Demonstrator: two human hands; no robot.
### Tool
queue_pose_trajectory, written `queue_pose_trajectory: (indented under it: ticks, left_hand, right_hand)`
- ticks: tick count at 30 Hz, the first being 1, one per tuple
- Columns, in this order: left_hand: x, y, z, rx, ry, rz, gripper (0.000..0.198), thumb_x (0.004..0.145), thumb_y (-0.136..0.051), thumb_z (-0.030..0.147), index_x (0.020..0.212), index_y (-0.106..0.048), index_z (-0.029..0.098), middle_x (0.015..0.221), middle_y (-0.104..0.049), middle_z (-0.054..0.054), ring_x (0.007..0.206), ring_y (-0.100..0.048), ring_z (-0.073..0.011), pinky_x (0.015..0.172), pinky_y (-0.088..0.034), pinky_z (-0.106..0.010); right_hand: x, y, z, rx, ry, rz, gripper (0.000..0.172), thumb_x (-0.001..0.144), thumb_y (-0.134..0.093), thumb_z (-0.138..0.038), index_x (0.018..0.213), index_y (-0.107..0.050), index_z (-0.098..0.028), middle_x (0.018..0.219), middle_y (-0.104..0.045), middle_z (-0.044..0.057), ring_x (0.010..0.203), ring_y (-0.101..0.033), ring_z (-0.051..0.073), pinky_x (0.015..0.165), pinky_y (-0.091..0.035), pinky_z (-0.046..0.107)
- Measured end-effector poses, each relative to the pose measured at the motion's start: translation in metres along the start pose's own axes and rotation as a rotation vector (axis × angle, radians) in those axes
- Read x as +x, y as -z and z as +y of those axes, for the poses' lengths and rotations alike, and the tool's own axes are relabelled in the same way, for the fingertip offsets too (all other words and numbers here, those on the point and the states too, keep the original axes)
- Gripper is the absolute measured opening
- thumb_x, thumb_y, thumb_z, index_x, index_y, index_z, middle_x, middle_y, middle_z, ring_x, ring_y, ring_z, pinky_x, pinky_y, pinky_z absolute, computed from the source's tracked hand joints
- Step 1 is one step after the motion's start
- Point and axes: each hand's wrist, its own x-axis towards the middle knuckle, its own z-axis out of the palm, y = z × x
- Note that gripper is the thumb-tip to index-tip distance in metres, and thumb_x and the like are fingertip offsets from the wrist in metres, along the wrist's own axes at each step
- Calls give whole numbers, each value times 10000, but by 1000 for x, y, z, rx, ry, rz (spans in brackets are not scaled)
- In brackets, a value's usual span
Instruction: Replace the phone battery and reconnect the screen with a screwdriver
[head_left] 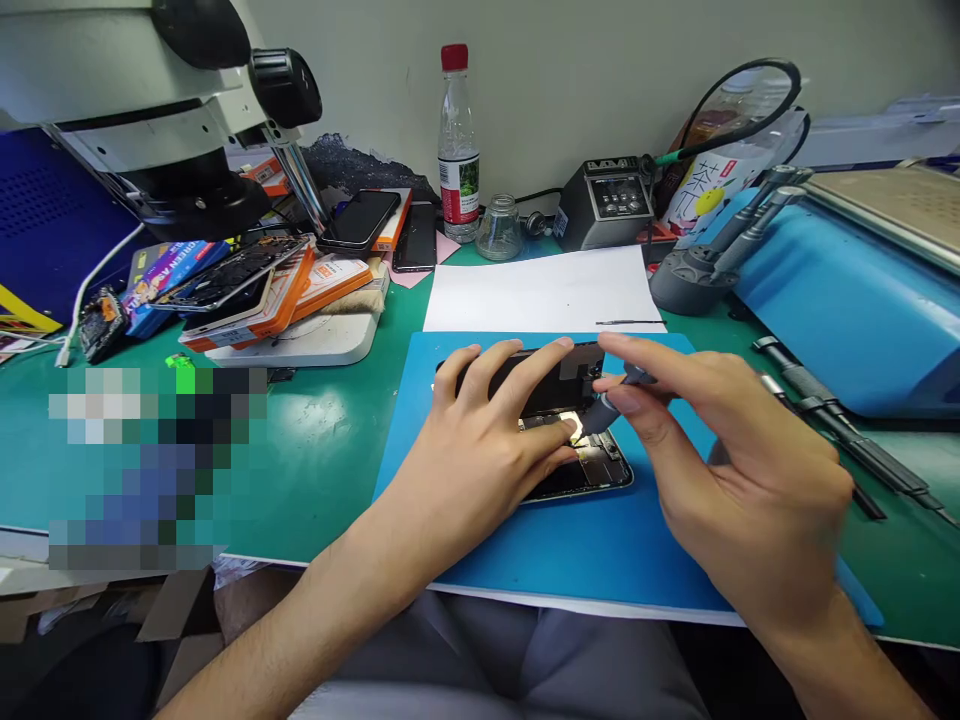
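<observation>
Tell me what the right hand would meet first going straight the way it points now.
Probably the left hand, just past the fingertips of the right hand; depth is unclear, so the grey tool it holds might meet the opened phone first.

Mat (600, 560) blue; tabletop (307, 460) green; paper (540, 292) white; screwdriver (599, 413) grey; opened phone (600, 467) mostly black; bottle cap (454, 57) red.

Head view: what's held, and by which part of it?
Right hand holds a grey screwdriver by its upper handle. Left hand over opened phone: can't tell if gripping.
</observation>
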Motion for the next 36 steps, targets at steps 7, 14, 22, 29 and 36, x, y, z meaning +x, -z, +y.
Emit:
queue_pose_trajectory:
  ticks: [7, 14, 22, 29, 36]
  left_hand:
    - [0, 1, 0, 1, -7, -6, 251, 1054, -625, 433, 1224, -802, 380, 1726, -426, -26, 1517, -408, -342, 1239, -287, -616]
    - [0, 1, 0, 11, -10, 0, 238, 1050, -631, 429, 1194, -811, 370, 1727, -425, -31, 1519, -401, -345, 1230, -295, -610]
    - [0, 2, 0, 4, -5, 2, 220, 1047, -633, 440, 1162, -804, 364, 1720, -437, -30, 1521, -403, -347, 1225, -305, -616]
    - [-1, 1, -1, 22, -13, 14, 219, 1024, -665, 456, 1166, -800, 358, 1719, -438, -31, 1522, -399, -345, 1234, -303, -611]
    - [-1, 1, 0, 37, -7, -8, 263, 1022, -650, 491, 1215, -790, 381, 1735, -411, -27, 1527, -393, -356, 1237, -299, -621]
  right_hand:
    - [-5, -4, -3, 13, -71, -38, 585, 997, -681, -190, 1547, -570, -353, 1143, -777, 37, 893, -730, 215, 815, -643, 394]
    - [-4, -3, -9, 302, -160, 230, 578, 967, -712, -178, 1493, -593, -388, 1015, -749, 41, 740, -728, 210, 571, -651, 358]
    - [-8, -4, -11, 329, -152, 93, 601, 987, -670, -141, 1521, -566, -398, 1049, -758, 48, 728, -726, 210, 543, -647, 357]
    - [-9, -6, -7, 354, -124, 63, 625, 974, -671, -95, 1541, -546, -325, 1081, -756, 54, 741, -735, 176, 550, -654, 314]
    - [-8, -5, -10, 337, -190, 123, 583, 987, -676, -183, 1516, -569, -402, 1090, -760, 49, 758, -736, 230, 574, -644, 390]
